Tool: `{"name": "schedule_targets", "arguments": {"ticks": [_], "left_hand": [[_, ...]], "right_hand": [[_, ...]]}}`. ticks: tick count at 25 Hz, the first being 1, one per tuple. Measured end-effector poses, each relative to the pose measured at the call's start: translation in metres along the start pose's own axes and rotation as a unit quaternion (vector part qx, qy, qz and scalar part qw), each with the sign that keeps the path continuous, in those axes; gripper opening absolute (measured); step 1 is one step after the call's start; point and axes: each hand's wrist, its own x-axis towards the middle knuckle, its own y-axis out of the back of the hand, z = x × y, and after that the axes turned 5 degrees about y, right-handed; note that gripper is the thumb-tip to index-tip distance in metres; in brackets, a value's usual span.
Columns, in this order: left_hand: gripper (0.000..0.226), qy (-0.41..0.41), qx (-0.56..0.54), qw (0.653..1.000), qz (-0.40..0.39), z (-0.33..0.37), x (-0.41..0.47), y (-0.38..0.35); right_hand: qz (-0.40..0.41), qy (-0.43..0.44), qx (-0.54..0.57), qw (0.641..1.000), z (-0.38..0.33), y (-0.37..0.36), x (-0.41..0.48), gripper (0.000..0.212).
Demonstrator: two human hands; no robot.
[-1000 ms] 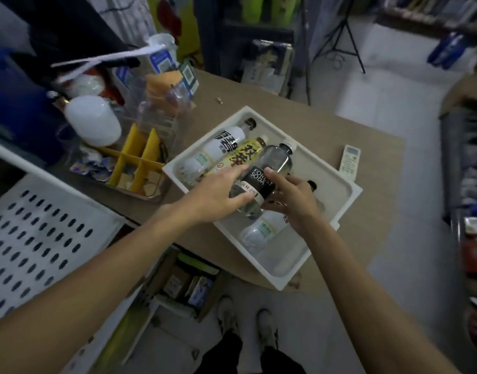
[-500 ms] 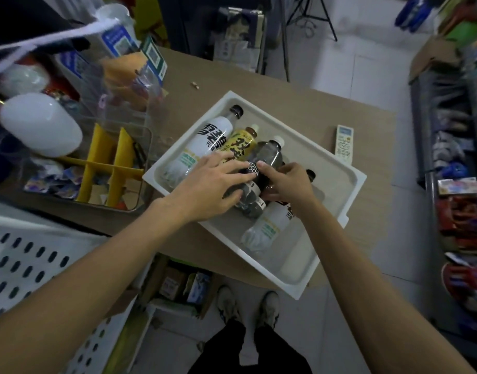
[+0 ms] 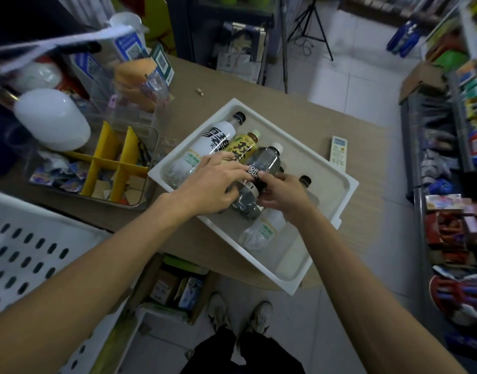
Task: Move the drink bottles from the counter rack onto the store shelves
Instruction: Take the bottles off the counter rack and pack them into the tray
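White tray [image 3: 349, 184] sits on the counter [image 3: 205, 85]; everything else is placed vs the tray. Inside it 4 btls lie on their sides, caps toward its far rim. The white-label btl [image 3: 205, 147] is by the tray's left wall, w/ the yellow-label btl [image 3: 244, 145] touching it. The soda btl [image 3: 268, 160], black label, is approx mid-tray, and a pale btl [image 3: 261, 230] lies in the near-right part, partly under the R hand [image 3: 283, 194]. L hand [image 3: 213, 184] is clamped on the soda btl, fingers curled over the label. R hand grips the same btl from its right side. Can't tell if the btl's base is off the tray floor. Remote [image 3: 339, 151] lies just beyond the far-right rim, the yellow divider box [image 3: 110, 163] just left of the tray, and the store shelves [image 3: 447, 163] well to its right.
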Motion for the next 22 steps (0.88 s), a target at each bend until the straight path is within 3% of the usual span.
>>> {"name": "schedule_targets", "arguments": {"ticks": [4, 8, 10, 14, 17, 19, 22], "left_hand": [[0.025, 0.029, -0.029, 0.999, 0.0, 0.0, -0.003, 0.02], [0.022, 0.103, -0.058, 0.992, -0.033, 0.008, -0.029, 0.043], [0.022, 0.146, -0.052, 0.987, -0.047, 0.011, -0.049, 0.064], [0.025, 0.265, -0.057, 0.963, 0.005, 0.024, -0.11, 0.121], [0.024, 0.337, -0.052, 0.939, 0.052, 0.041, -0.163, 0.154], [0.024, 0.389, -0.044, 0.916, 0.09, 0.057, -0.205, 0.17], [0.024, 0.463, -0.014, 0.876, 0.138, 0.082, -0.273, 0.188]], "right_hand": [[-0.062, 0.026, -0.045, 0.997, -0.014, 0.014, -0.02, 0.017], [-0.137, 0.147, -0.178, 0.963, -0.045, 0.007, -0.041, 0.018], [-0.198, 0.2, -0.245, 0.928, -0.061, -0.007, -0.052, 0.014], [-0.29, 0.293, -0.351, 0.841, -0.09, -0.049, -0.084, 0.016], [-0.337, 0.397, -0.407, 0.75, -0.107, -0.078, -0.119, 0.02], [-0.363, 0.459, -0.424, 0.691, -0.116, -0.096, -0.149, 0.026], [-0.405, 0.519, -0.411, 0.631, -0.127, -0.12, -0.196, 0.028]]}}
